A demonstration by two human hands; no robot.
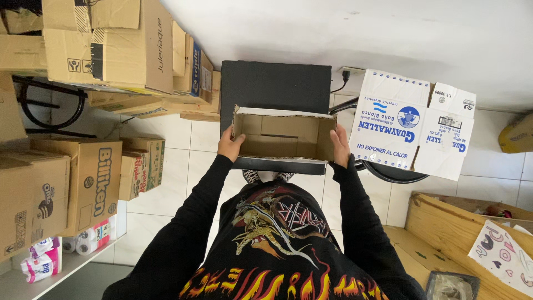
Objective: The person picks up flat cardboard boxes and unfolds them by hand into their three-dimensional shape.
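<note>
Cardboard cartons (83, 183) stand stacked along the left, above a shelf with paper rolls (83, 241). At the middle, the person's left hand (229, 145) grips the left end wall of an open, empty cardboard box (283, 136), fingers clamped on it; the right hand (340, 147) clasps the right end wall likewise. Held between both hands, the box rests on the near edge of a black bench (275, 86). Just right stands a white printed carton (411, 125).

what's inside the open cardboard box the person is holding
The open cardboard box looks empty: only its bare brown inner walls and floor show. The left hand and right hand hold its two ends. The near wall hides the strip of floor just behind it.
</note>
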